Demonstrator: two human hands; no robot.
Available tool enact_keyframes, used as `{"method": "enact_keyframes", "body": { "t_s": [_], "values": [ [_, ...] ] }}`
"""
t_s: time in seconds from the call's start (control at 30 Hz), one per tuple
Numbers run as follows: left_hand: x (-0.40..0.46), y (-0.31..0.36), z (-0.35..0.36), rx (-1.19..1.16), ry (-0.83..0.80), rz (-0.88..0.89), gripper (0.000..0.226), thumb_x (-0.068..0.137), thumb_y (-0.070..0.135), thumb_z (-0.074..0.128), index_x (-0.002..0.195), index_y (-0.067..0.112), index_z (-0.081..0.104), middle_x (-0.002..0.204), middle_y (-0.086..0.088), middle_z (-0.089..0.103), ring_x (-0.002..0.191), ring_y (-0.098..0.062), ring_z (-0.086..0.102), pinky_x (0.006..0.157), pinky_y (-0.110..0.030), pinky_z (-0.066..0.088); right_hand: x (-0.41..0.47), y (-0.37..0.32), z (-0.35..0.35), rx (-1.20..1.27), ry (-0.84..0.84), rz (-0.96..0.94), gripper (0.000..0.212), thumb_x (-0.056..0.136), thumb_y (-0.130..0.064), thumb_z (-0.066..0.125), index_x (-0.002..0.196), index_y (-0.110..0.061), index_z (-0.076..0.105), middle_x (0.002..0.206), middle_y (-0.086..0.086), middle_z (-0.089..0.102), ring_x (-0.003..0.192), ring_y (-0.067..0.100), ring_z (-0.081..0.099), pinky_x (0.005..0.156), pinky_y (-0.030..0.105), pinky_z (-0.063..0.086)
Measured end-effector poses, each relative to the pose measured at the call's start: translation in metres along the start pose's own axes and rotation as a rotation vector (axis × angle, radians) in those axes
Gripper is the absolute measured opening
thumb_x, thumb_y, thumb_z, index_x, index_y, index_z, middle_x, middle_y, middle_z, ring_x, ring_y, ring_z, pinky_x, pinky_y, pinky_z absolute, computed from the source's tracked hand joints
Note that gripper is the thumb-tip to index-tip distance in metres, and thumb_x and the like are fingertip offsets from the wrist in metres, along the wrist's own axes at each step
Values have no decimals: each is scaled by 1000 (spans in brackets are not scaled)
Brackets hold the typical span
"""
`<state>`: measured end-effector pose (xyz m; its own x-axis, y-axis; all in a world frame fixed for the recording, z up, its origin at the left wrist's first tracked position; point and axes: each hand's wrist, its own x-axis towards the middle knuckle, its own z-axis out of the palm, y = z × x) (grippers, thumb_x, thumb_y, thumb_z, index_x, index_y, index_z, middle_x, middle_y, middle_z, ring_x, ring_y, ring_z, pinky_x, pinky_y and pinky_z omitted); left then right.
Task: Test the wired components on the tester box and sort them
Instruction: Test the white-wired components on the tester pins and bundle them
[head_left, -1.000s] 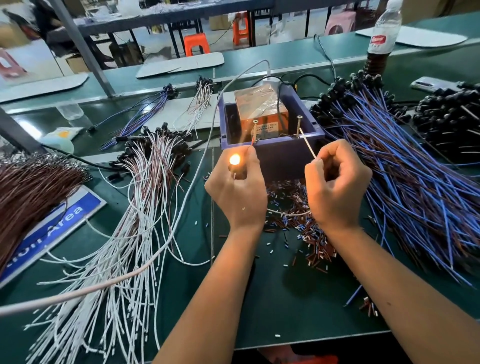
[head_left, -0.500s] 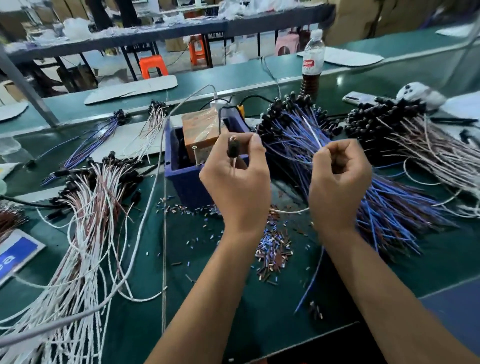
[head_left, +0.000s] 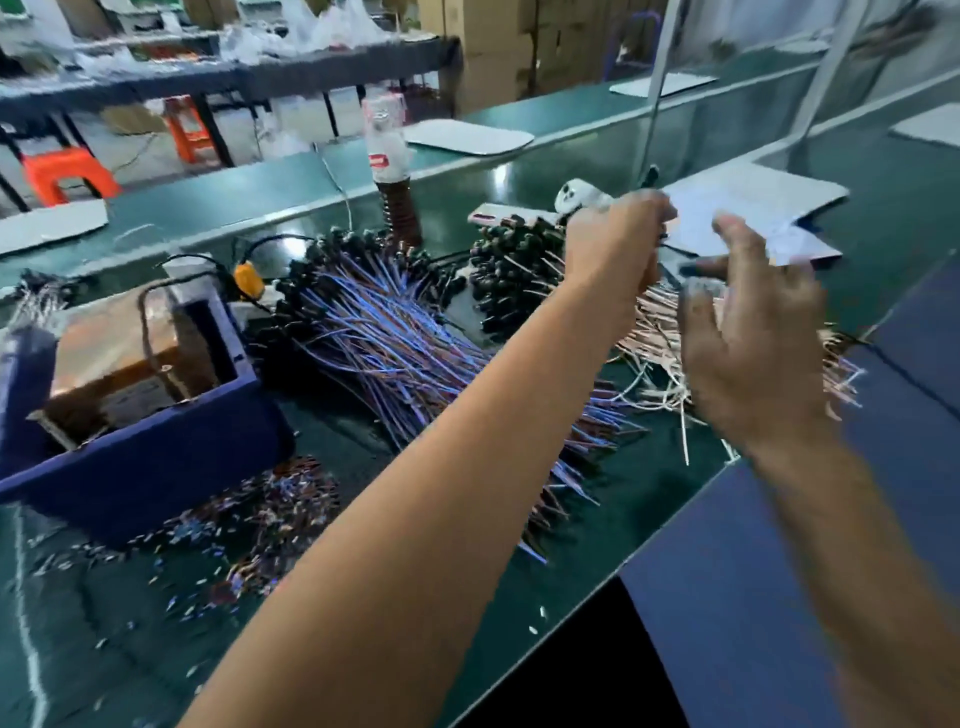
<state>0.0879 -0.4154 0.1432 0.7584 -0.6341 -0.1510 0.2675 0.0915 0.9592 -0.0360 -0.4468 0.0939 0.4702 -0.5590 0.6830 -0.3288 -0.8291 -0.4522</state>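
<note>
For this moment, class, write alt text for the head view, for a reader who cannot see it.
Both hands reach over the right-hand pile of pale wires: the left hand is curled shut, the right hand open. The blue-wire pile and blue tester box lie further left.

Even overhead light fills the workshop; motion blur smears the person's raised right hand and the plastic bottle, and wide-angle distortion bends the edges.
</note>
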Motion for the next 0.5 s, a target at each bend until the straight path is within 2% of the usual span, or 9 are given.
{"method": "enact_keyframes", "body": {
  "t_s": [0.07,0.13,0.17,0.23,0.33,0.37,0.43,0.47,0.5],
  "values": [
    [8,1,14,-221,-63,-11,26,100,0,51,75,5,57,47,2,42,27,-6,28,33,-12,22,1,4,0,215,-190,93,44,109,-31,52,149,-14,44,97,10,77,81,21,71,76,39,55],
    [17,6,25,-388,-74,-4,32,107,1,39,81,4,57,60,0,42,31,-3,31,32,-14,26,5,15,-1,293,-144,110,33,108,-26,56,139,-17,51,75,-2,73,53,10,67,57,37,55],
    [23,10,28,-456,-62,-20,32,109,3,38,85,4,59,68,-1,44,39,-3,36,37,-14,30,9,23,-2,271,-71,85,26,106,-23,57,130,-17,57,71,-4,71,51,10,65,56,38,54],
    [33,10,27,-456,-5,-2,24,109,9,47,95,8,67,76,0,52,60,-7,46,53,-19,37,19,38,-2,159,39,36,16,101,-24,59,114,-17,66,73,-2,71,61,19,67,64,42,55],
    [51,0,14,-166,172,42,7,99,14,69,94,12,74,84,-1,67,78,-15,56,73,-30,50,38,55,7,-9,41,-3,19,101,-25,61,111,-17,74,86,7,78,78,32,72,73,41,56],
    [57,-4,8,-118,223,32,4,96,13,73,96,9,74,85,-5,69,74,-16,59,74,-31,54,42,59,13,-54,22,-20,20,101,-23,61,113,-16,76,91,10,79,82,34,73,73,39,55],
    [67,-9,-2,-167,241,-29,6,94,2,73,94,0,67,77,-10,66,52,-14,61,62,-27,60,49,63,28,-119,-10,-55,23,102,-17,59,116,-16,77,99,12,79,87,36,73,72,37,52],
    [69,-9,-7,-222,240,-66,7,94,-5,69,91,-4,63,74,-12,63,44,-13,61,62,-27,63,52,64,37,-159,-39,-66,27,102,-13,58,121,-17,76,104,12,79,90,36,73,73,37,52],
    [74,-10,-11,-268,242,-94,6,95,-11,62,91,-7,60,74,-15,62,42,-15,62,71,-31,65,55,67,47,-211,-110,-71,34,102,-10,55,130,-19,73,114,11,77,99,35,73,78,38,54]
  ]
}}
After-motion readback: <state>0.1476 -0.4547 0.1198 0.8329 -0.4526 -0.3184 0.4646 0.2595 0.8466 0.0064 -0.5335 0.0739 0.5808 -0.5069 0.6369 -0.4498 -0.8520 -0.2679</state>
